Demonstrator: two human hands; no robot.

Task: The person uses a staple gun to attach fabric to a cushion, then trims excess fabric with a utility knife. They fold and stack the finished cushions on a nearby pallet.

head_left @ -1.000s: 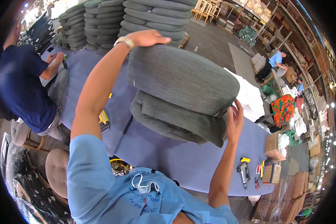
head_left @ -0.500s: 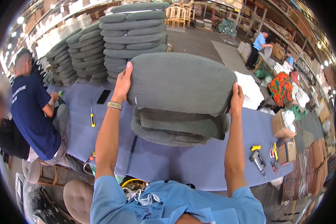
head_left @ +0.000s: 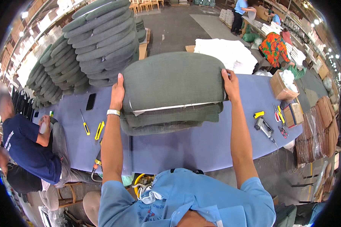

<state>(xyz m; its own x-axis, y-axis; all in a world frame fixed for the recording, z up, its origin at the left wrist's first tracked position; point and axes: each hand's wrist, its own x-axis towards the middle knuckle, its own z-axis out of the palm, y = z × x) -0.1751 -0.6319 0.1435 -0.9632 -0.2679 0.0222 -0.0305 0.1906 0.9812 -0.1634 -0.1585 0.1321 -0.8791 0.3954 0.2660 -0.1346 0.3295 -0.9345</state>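
Left hand (head_left: 118,92) and right hand (head_left: 231,85) grip opposite ends of a dark green padded cushion (head_left: 174,79), thumbs showing and most fingers hidden behind it. It sits above similar green pieces (head_left: 159,126) on the blue bench (head_left: 170,155); whether it touches them cannot be told. With support only at the ends, one loosened hand could let it tip or slip. A pale strip (head_left: 178,108) along its near edge might snag, and the pieces beneath could slide if dragged by it.
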